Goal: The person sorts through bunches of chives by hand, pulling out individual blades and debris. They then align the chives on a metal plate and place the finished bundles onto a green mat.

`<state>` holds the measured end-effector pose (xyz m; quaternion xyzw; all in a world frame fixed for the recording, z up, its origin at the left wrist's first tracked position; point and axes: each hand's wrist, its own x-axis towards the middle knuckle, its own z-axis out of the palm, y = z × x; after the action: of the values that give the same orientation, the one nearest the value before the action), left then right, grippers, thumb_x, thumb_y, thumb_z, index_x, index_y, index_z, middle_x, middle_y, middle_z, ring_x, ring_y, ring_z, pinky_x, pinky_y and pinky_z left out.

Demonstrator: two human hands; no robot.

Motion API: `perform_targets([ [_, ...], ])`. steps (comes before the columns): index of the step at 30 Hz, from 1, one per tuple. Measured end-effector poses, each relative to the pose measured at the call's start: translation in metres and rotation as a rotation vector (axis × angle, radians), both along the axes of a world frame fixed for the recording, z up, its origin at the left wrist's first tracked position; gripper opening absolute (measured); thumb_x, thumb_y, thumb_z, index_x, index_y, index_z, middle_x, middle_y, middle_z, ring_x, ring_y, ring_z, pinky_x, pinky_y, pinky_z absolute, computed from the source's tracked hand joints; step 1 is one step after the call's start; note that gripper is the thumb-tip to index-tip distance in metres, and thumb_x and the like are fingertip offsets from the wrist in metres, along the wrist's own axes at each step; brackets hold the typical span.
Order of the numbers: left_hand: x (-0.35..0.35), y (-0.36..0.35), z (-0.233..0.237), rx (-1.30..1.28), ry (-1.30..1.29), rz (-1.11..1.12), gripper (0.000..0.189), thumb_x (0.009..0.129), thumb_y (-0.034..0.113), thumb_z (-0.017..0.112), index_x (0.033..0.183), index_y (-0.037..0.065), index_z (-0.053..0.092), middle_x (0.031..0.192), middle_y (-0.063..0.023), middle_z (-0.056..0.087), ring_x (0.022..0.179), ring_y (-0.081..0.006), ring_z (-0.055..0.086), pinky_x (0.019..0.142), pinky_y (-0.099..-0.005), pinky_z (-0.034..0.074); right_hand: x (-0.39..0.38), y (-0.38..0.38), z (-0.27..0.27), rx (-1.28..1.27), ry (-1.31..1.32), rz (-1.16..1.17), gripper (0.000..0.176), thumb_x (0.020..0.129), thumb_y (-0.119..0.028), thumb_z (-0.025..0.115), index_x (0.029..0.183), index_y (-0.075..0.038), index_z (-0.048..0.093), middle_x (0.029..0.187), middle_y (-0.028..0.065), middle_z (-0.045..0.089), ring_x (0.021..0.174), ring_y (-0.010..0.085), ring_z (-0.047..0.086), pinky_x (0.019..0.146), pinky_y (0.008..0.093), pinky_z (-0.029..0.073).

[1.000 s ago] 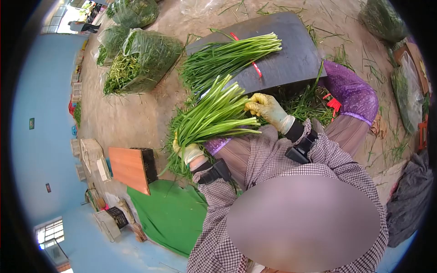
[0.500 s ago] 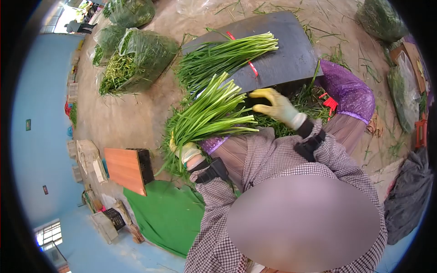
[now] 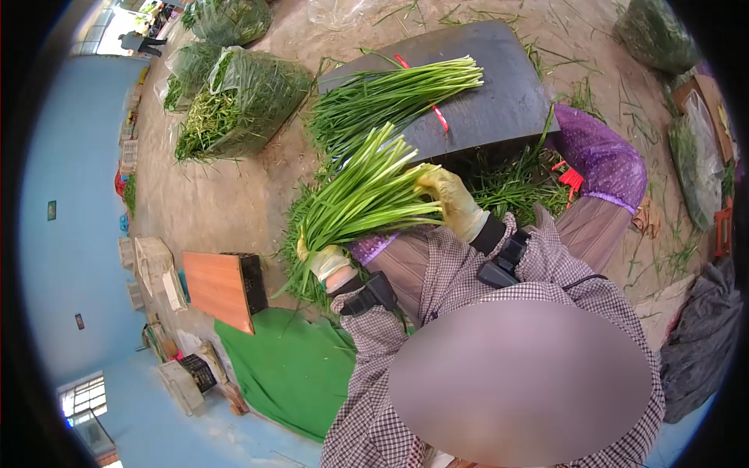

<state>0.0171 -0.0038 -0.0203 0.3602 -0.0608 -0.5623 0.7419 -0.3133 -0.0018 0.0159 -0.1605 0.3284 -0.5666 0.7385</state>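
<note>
My left hand (image 3: 322,261), in a pale glove with yellow fingers, is closed around the leafy lower part of a loose bunch of chives (image 3: 363,195). The bunch lies slanted over my lap, pale cut ends pointing up and right. At those ends, my right hand (image 3: 456,201), gloved alike, has its fingers bent in and closed on some stalks; its fingertips are partly hidden. Just beyond lies another bunch of chives (image 3: 398,90) on a dark board (image 3: 499,101), with a red tie strip (image 3: 441,118) showing under it.
Loose green leaves (image 3: 515,195) lie between my knees, near a red plastic piece (image 3: 572,179). Clear bags of greens (image 3: 253,97) stand at upper left. An orange-brown board (image 3: 216,288) leans on a black crate beside a green cloth (image 3: 289,374). A distant person (image 3: 142,43) stands near the doorway.
My right hand has moved down and left from beside the bunch onto its pale ends, and its spread fingers have closed. The left hand keeps its grip.
</note>
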Motion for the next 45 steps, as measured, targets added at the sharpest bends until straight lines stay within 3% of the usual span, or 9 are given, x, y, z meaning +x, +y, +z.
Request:
perform_targets([
  [6,0.003,-0.002,-0.010,0.034,-0.195,0.065,0.031,0.096,0.021,0.055,0.110,-0.003,0.069,0.110,-0.0188,0.071,0.100,-0.0316,0.068,0.091,-0.0461,0.057,-0.083,-0.010,-0.011,0.017,-0.240,-0.226,0.011,0.095,-0.015,0.056,0.086,-0.008,0.058,0.094,0.0109,0.067,0.086,0.0226,0.065,0.082,0.0390,0.057],
  [9,-0.011,0.002,0.011,0.009,0.074,0.088,0.029,0.097,0.019,0.055,0.109,-0.003,0.068,0.109,-0.0198,0.071,0.098,-0.0316,0.068,0.091,-0.0459,0.057,-0.127,-0.009,-0.010,0.084,0.380,-0.124,0.011,0.099,-0.014,0.052,0.106,-0.007,0.057,0.092,0.0064,0.067,0.079,0.0118,0.064,0.059,0.0236,0.055],
  [22,0.001,-0.002,-0.004,0.012,-0.014,0.043,0.040,0.100,0.025,0.043,0.121,-0.001,0.063,0.124,-0.0194,0.067,0.112,-0.0335,0.063,0.101,-0.0489,0.049,-0.040,-0.031,0.024,-0.629,1.316,0.076,0.027,0.097,-0.029,0.061,0.112,-0.007,0.060,0.085,0.0111,0.066,0.081,0.0245,0.068,0.074,0.0337,0.052],
  [28,0.000,0.006,-0.001,-0.095,0.130,-0.005,0.035,0.094,0.023,0.056,0.115,-0.003,0.066,0.119,-0.0213,0.068,0.108,-0.0344,0.065,0.097,-0.0495,0.054,-0.107,-0.019,0.005,-0.147,1.031,-0.045,0.033,0.097,-0.038,0.059,0.101,-0.006,0.062,0.093,0.0149,0.070,0.089,0.0337,0.069,0.076,0.0414,0.053],
  [32,0.006,-0.001,-0.017,-0.052,-0.056,0.043,0.036,0.095,0.022,0.055,0.117,-0.003,0.065,0.120,-0.0218,0.067,0.109,-0.0355,0.065,0.098,-0.0500,0.053,-0.155,0.004,-0.033,-0.032,2.149,0.903,0.046,0.089,-0.051,0.065,0.123,-0.020,0.067,0.119,0.0128,0.067,0.110,0.0313,0.067,0.092,0.0532,0.050],
  [33,0.000,-0.002,-0.011,-0.047,-0.059,0.045,0.035,0.095,0.022,0.055,0.117,-0.004,0.065,0.120,-0.0217,0.067,0.108,-0.0355,0.065,0.098,-0.0498,0.053,-0.148,0.011,-0.033,-0.080,2.210,0.814,0.052,0.087,-0.056,0.065,0.128,-0.024,0.066,0.126,0.0116,0.064,0.116,0.0314,0.064,0.100,0.0593,0.044],
  [35,-0.009,0.002,0.003,-0.025,0.060,0.048,0.035,0.095,0.021,0.055,0.117,-0.004,0.066,0.120,-0.0214,0.068,0.108,-0.0351,0.065,0.097,-0.0489,0.053,-0.130,0.010,-0.040,-0.328,1.874,0.718,0.065,0.085,-0.060,0.066,0.132,-0.016,0.063,0.126,0.0148,0.065,0.117,0.0324,0.063,0.105,0.0477,0.045],
  [38,0.013,-0.003,-0.029,0.010,-0.454,-0.020,0.034,0.096,0.021,0.055,0.115,-0.004,0.066,0.118,-0.0212,0.069,0.106,-0.0338,0.065,0.096,-0.0475,0.054,-0.075,0.013,-0.027,-0.494,1.238,0.823,0.078,0.081,-0.064,0.068,0.133,-0.007,0.061,0.125,0.0181,0.066,0.117,0.0322,0.063,0.100,0.0394,0.049],
  [45,0.004,0.000,-0.017,-0.006,-0.277,0.058,0.033,0.098,0.020,0.053,0.115,-0.005,0.066,0.117,-0.0215,0.069,0.106,-0.0328,0.066,0.096,-0.0456,0.053,-0.044,0.007,-0.043,-1.041,1.169,0.472,0.015,0.094,-0.022,0.055,0.100,-0.013,0.066,0.098,0.0043,0.066,0.096,0.0276,0.065,0.080,0.0362,0.055],
])
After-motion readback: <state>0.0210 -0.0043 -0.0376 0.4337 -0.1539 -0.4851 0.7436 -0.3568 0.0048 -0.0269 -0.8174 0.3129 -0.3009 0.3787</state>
